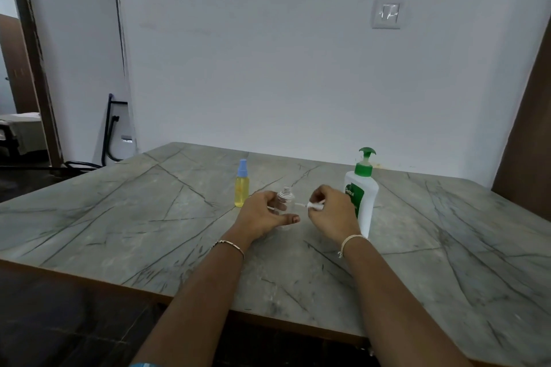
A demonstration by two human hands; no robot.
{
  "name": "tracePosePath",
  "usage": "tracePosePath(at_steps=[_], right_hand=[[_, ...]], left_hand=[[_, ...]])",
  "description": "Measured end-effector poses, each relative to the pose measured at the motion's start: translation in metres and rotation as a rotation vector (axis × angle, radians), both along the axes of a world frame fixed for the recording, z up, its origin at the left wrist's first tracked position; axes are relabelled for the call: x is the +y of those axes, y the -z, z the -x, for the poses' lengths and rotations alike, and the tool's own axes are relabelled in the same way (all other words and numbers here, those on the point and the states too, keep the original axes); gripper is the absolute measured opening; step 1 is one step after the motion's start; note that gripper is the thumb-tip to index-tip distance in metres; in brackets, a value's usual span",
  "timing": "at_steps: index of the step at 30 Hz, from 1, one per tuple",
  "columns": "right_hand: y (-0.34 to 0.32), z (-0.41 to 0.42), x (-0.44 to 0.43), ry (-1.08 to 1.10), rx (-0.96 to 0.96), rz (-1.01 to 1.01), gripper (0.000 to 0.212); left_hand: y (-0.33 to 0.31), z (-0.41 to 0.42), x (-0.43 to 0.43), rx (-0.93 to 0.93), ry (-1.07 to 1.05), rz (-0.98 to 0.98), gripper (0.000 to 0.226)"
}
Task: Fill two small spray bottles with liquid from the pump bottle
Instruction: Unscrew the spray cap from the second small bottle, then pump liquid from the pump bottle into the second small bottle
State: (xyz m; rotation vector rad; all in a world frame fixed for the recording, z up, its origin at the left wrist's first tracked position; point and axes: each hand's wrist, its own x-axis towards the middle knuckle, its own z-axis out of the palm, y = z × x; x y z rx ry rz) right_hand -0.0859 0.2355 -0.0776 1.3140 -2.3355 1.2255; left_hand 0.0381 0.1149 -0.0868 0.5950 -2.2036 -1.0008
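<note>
— What stands behind the table (134, 211)?
— A plain pale wall (268, 68), evenly lit. A white switch plate (386, 13) sits high on the right, and a dark line (119, 15) runs down it at the left.
— And the tabletop?
— Grey, stone-look, with dark veins and a brown edge.
— The sides?
— A dark door frame (35, 62) at the left, a brown panel (530, 128) at the right. A black metal frame (108, 131) leans on the wall. The floor (44, 322) is dark.

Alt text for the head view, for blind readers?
Left hand holds an uncapped clear spray bottle on a grey table; right hand pinches a white spray head. A yellow-filled spray bottle and Dettol pump bottle stand nearby.
</note>
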Motion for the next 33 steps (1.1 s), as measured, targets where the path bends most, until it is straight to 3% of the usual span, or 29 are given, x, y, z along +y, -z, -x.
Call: tracePosePath(at_steps=[6, 16, 21, 26, 28, 33], right_hand=[[0.009, 0.000, 0.011, 0.033, 0.059, -0.198, 0.011], [0.011, -0.004, 0.015, 0.057, 0.071, -0.132, 0.024], [-0.001, -0.016, 0.022, 0.191, 0.169, 0.057, 0.016], [-0.021, -0.015, 0.033, 0.319, 0.454, 0.593, 0.009], [-0.023, -0.004, 0.035, 0.366, 0.401, 0.614, 0.031], [-0.013, 0.026, 0.038, 0.285, 0.011, 0.578, 0.088]], left_hand=[[0.003, 0.001, -0.002, 0.017, -0.018, -0.013, 0.053], [0.003, 0.003, -0.001, 0.075, -0.024, -0.005, 0.058], [0.003, 0.003, 0.000, 0.072, -0.017, 0.001, 0.066], [0.001, 0.002, 0.002, 0.084, 0.001, -0.037, 0.060], [0.003, 0.003, 0.001, 0.090, 0.010, -0.060, 0.057], [0.004, 0.005, 0.000, 0.091, 0.034, -0.059, 0.057]])
